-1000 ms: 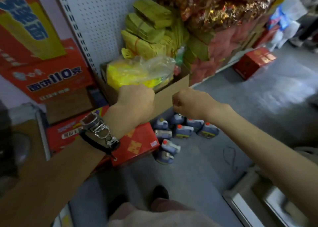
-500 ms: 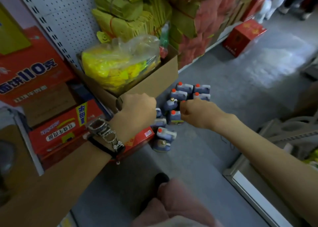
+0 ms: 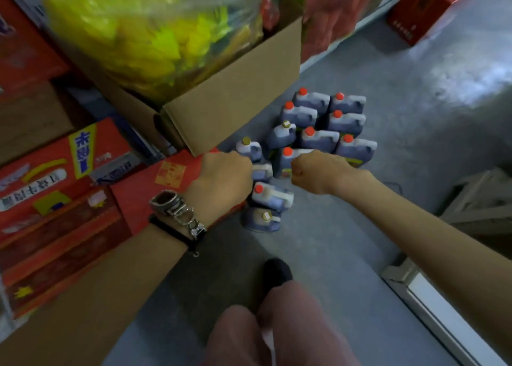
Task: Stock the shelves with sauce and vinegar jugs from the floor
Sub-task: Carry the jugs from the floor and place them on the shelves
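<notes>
Scene: A person is standing in a shop aisle and looking down at their own two bare arms, which are reaching out over a grey floor (image 3: pixel 415 110).
Left hand (image 3: pixel 223 180): It is hovering with its fingers curled under into a fist and gripping nothing; a bracelet (image 3: pixel 177 213) is hanging at the wrist.
Right hand (image 3: pixel 318 173): Its fingers (image 3: pixel 297 171) are likewise folding tight into the palm, holding nothing.
Jugs (image 3: pixel 318 139): About a dozen dark jugs, most with red caps, are sitting bunched together on the floor, below and just beyond both sets of fingers; some are showing in the gap between the two fists.
Beside the left fingers: A red carton (image 3: pixel 166 177) is lying underneath them, and a cardboard box (image 3: pixel 235 102) of yellow bags (image 3: pixel 144 33) is sitting just beyond them.
What is changing: A second ago the fists were level with the cardboard box and the jugs were looking small and far below; now the view is tipping downward and both hands are dropping toward the cluster.
Meaning for the task: The person is probably bending to lift the first jugs. Nothing is being carried yet, so the stocking seems to be only starting.
Next need: The fingers are likely going to have to uncurl and hook the jug handles.
</notes>
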